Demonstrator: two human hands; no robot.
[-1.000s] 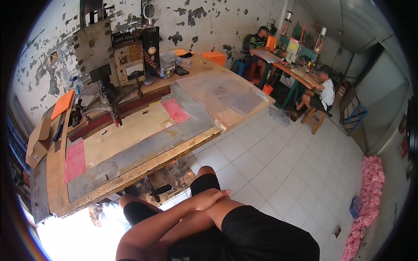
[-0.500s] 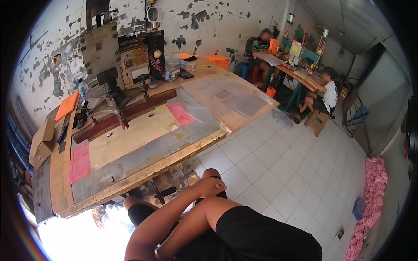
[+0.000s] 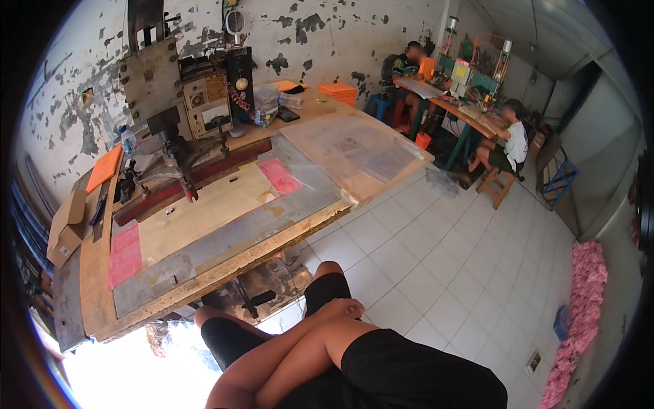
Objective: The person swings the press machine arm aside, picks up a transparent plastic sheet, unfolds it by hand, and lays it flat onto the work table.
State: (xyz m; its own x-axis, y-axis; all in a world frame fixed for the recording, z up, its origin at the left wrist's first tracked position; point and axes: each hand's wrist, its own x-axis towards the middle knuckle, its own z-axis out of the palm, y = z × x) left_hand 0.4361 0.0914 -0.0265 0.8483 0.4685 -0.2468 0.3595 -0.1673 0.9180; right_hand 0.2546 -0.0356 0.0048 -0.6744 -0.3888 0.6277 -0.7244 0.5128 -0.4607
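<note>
My left forearm (image 3: 262,358) crosses over my lap. At its end my left hand (image 3: 349,309) rests by my right knee, close to my bent right arm (image 3: 323,344); its fingers are curled together and nothing shows in them. My right hand is hidden where the two arms cross. In front of my knees stands a work table (image 3: 272,235) bearing a beige sheet (image 3: 204,213) with pink pieces (image 3: 126,255) at its ends. Above the sheet hangs the head of a press machine (image 3: 178,157). Neither hand touches the table.
A clear plastic sheet (image 3: 357,150) covers a board on the right. Orange sheets (image 3: 337,93) and a cardboard box (image 3: 67,228) lie around the table. Two people sit at a far bench (image 3: 446,108), one on a wooden stool (image 3: 495,189). A pink bundle (image 3: 579,313) lies at right.
My left hand has slid slightly right and down off the knee, and its fingers are more curled. My crossed arms have shifted a little right.
</note>
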